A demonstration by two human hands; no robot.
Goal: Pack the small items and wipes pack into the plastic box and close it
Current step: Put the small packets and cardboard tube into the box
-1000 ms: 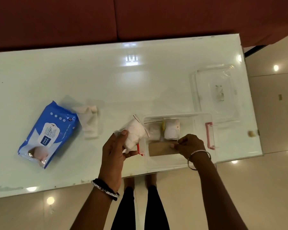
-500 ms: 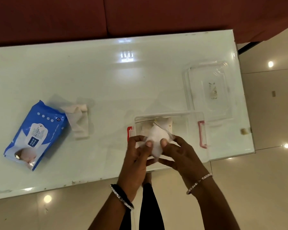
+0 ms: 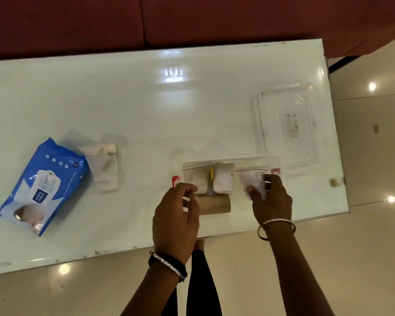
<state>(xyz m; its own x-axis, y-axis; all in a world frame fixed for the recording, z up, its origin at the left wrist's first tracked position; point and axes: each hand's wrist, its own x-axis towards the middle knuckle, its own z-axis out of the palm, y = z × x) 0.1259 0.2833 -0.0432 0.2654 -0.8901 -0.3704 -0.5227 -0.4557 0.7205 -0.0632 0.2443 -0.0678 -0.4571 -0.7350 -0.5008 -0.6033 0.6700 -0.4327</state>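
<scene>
The clear plastic box point(image 3: 230, 158) with red latches stands at the table's near edge. Inside it lie two white rolls point(image 3: 224, 180), a brown cardboard tube point(image 3: 214, 204) and a small zip bag of white stuff point(image 3: 252, 182). My right hand point(image 3: 270, 199) grips that bag in the box's right end. My left hand point(image 3: 176, 215) rests at the box's left near corner, fingers curled, nothing clearly in it. The blue wipes pack point(image 3: 42, 185) lies far left on the table. Beside it sits a clear bag with white gauze point(image 3: 103, 165).
The clear box lid point(image 3: 285, 124) lies flat at the right end of the white glossy table point(image 3: 146, 110). A small beige piece point(image 3: 334, 182) sits near the right edge. A dark red sofa runs behind the table. Legs show below the near edge.
The zip bag went from my left hand through both hands into the right end of the box, now held by my right hand alone. My left hand moved to the box's left corner.
</scene>
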